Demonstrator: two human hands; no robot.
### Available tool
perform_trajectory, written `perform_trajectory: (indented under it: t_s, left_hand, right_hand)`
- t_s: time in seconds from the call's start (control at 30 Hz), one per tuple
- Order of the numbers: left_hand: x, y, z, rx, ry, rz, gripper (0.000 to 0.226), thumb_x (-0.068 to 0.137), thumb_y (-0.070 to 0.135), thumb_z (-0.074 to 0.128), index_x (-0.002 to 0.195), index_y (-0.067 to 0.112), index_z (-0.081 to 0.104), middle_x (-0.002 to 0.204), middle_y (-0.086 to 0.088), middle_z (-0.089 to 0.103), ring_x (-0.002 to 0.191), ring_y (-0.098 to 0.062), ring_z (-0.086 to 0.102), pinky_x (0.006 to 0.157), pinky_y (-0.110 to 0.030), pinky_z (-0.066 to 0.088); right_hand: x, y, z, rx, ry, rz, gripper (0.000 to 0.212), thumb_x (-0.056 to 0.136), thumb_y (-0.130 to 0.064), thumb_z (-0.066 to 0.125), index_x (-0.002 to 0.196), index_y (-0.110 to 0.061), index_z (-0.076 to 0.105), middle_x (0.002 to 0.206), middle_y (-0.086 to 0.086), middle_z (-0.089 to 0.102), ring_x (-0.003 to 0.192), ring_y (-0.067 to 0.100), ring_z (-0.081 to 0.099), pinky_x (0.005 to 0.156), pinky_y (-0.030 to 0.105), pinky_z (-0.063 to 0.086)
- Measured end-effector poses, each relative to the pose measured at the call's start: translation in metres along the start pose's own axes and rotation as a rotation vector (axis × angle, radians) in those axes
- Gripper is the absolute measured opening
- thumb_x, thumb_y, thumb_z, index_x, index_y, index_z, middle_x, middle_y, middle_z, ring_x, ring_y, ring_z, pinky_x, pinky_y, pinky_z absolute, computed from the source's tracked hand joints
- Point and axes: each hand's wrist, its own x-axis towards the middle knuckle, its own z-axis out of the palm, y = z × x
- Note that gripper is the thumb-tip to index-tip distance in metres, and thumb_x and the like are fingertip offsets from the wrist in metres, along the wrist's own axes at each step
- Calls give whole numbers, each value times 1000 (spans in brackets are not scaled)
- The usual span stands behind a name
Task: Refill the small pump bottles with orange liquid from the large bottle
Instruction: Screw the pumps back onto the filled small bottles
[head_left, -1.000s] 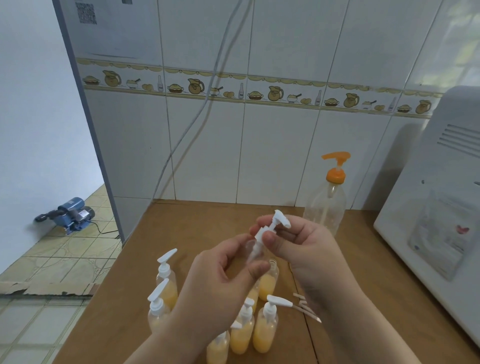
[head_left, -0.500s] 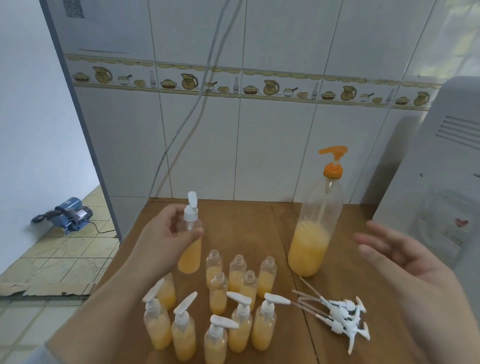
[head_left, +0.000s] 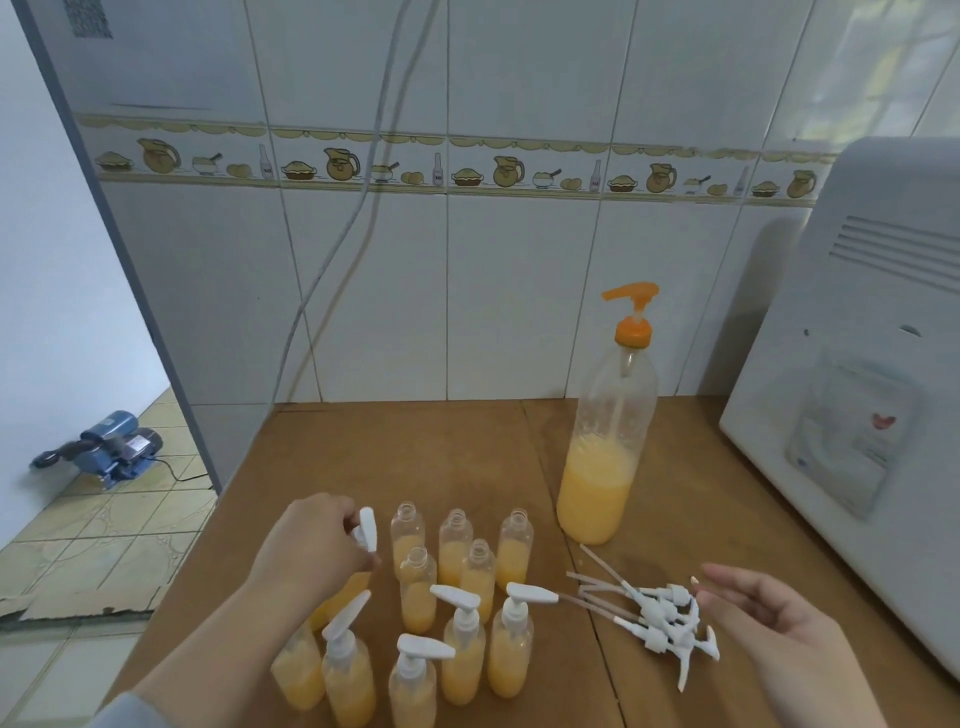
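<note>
My left hand (head_left: 311, 551) grips a small capped pump bottle (head_left: 358, 566) filled with orange liquid, low over the wooden table (head_left: 415, 452) at the left of the bottle cluster. Several small bottles without caps (head_left: 457, 545) hold orange liquid behind several capped ones (head_left: 462, 649). The large bottle (head_left: 602, 457) with an orange pump stands upright to the right, about a third full. My right hand (head_left: 769, 623) hovers, fingers relaxed and holding nothing, just right of a pile of loose white pump heads (head_left: 660, 618).
A white appliance (head_left: 857, 395) fills the right side of the table. A tiled wall (head_left: 467, 260) with hanging cables stands behind. The table's left edge drops to a tiled floor where a blue water pump (head_left: 109, 447) lies.
A second ago both hands were fitting a pump head onto a small bottle. My left hand then carried the capped bottle left and down toward the cluster, while my right hand let go and moved right.
</note>
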Motion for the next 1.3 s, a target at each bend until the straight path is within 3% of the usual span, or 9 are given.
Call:
perform_trajectory:
  t_s: [0.23,0.37,0.47,0.63,0.7,0.8,1.0,1.17,1.3]
  left_hand:
    - [3,0,3,169,-192,46,20,76,33,76,85,20,63,79,8,62,69,-5,58,60,-18,46]
    - [2,-4,6,141,-185,70,30,75,26,75,90,33,51,81,14,56,74,-2,54,56,-17,38]
    - [0,-3,6,170,-174,95,22,78,24,69,85,35,51,79,15,54,73,-1,53,60,-18,40]
    - [-2,-5,4,217,-221,94,23,84,17,57,82,38,48,79,15,57,77,-2,60,102,-26,42]
    - [-1,-3,3,268,-281,95,25,84,16,58,102,34,54,90,14,59,84,-3,60,99,-24,43]
    - [0,6,-6,290,-355,109,48,83,5,60,122,31,50,100,13,55,87,-6,57,74,-17,49]
    - [12,33,-18,246,-270,172,41,86,16,63,124,25,52,114,9,58,96,-9,57,79,-20,49]
    - [19,57,6,416,-485,140,48,76,41,74,116,19,59,105,5,63,93,-15,61,83,-29,52]
    - [23,66,24,631,-564,143,41,80,43,71,107,13,63,92,1,62,92,-19,63,86,-34,52]
  right_hand:
    - [23,51,2,-208,122,90,24,77,6,70,78,-18,70,83,6,73,58,-8,59,58,-1,38]
    - [28,65,13,-397,134,81,20,79,-3,69,78,-23,67,90,2,69,84,18,59,67,22,42]
    - [30,69,22,-781,94,51,17,83,-19,64,91,-33,63,110,-3,60,103,20,50,86,33,39]
    - [29,84,29,-1308,21,-26,31,90,-44,47,121,-49,50,132,-18,43,118,7,40,92,24,33]
    - [29,95,29,-1310,4,-57,31,90,-42,46,120,-49,51,128,-18,44,117,5,42,88,22,32]
    - [28,103,27,-1298,-4,-54,34,87,-39,52,120,-48,54,126,-17,50,115,5,47,80,24,27]
    - [27,104,29,-1344,-39,-129,29,89,-54,49,118,-51,47,134,-25,44,129,-1,35,89,24,25]
    - [26,107,29,-1265,-57,-138,33,91,-54,43,124,-51,45,152,-22,22,136,1,27,102,28,27]
    - [21,101,28,-1177,-4,-106,24,86,-50,54,110,-53,55,141,-30,38,134,2,33,98,30,27]
